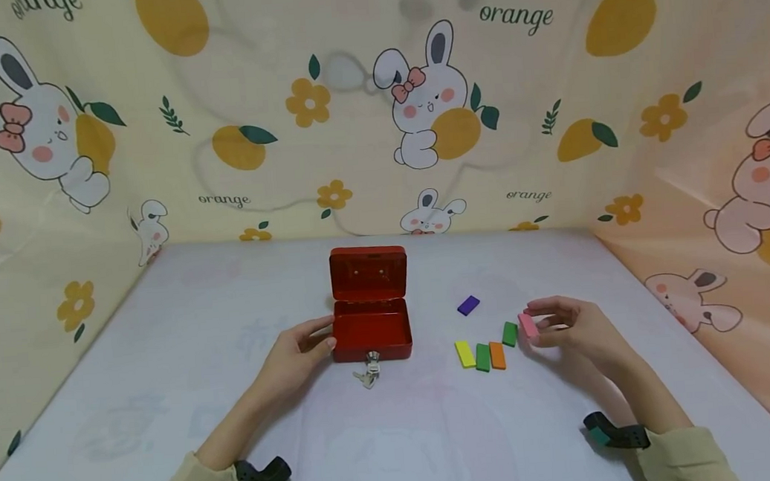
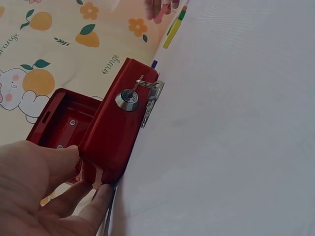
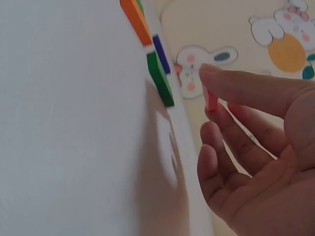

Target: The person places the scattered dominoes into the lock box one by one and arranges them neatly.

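A small red metal cash box point(image 1: 393, 349) stands on the table with its lid point(image 1: 369, 273) raised; its inside looks bare. My left hand point(image 1: 296, 349) holds the box at its left end, thumb near the upper edge and fingers lower down in the left wrist view. Keys point(image 1: 368, 379) hang from the front lock point(image 2: 127, 100). To the right, my right hand point(image 1: 575, 324) pinches a pink block point(image 1: 528, 325) between thumb and fingertips, above the table. Nearest to it lies a green block point(image 1: 509, 334).
Left of that green block lie an orange block point(image 1: 497, 356), another green block point(image 1: 483, 357) and a yellow block point(image 1: 465, 354). Farther back is a purple block point(image 1: 468, 305). A patterned cloth point(image 1: 351, 146) hangs behind the white table point(image 1: 399, 448).
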Demonstrator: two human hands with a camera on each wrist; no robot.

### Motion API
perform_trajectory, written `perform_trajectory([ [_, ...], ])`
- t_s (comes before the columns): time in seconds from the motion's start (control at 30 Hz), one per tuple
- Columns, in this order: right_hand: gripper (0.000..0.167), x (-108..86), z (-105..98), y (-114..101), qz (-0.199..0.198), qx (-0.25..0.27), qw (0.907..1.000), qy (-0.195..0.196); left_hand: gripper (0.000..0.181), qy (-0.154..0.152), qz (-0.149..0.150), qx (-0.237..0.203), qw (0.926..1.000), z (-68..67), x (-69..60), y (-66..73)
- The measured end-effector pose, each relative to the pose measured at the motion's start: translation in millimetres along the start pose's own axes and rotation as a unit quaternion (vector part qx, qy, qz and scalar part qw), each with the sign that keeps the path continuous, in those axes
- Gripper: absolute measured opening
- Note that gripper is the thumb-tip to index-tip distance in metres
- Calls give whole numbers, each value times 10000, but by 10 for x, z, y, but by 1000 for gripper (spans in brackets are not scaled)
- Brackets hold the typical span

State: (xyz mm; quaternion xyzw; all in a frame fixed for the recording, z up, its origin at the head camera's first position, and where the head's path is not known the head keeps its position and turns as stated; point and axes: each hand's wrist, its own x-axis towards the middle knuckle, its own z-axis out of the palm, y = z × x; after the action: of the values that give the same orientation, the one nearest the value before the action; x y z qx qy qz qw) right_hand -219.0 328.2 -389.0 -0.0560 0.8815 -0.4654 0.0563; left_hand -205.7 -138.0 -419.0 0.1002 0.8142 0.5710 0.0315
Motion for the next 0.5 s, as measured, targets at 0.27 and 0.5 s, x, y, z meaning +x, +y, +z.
perform_trajectory([
  [0.27, 70, 13, 150, -190, -116, 467, 9988, 98, 45, -59, 33, -89, 9999, -7, 8, -29],
  [0.5, 64, 53, 304, -361, -126, 609, 9980, 128, 45, -59, 59, -107, 9999, -13, 3, -27],
])
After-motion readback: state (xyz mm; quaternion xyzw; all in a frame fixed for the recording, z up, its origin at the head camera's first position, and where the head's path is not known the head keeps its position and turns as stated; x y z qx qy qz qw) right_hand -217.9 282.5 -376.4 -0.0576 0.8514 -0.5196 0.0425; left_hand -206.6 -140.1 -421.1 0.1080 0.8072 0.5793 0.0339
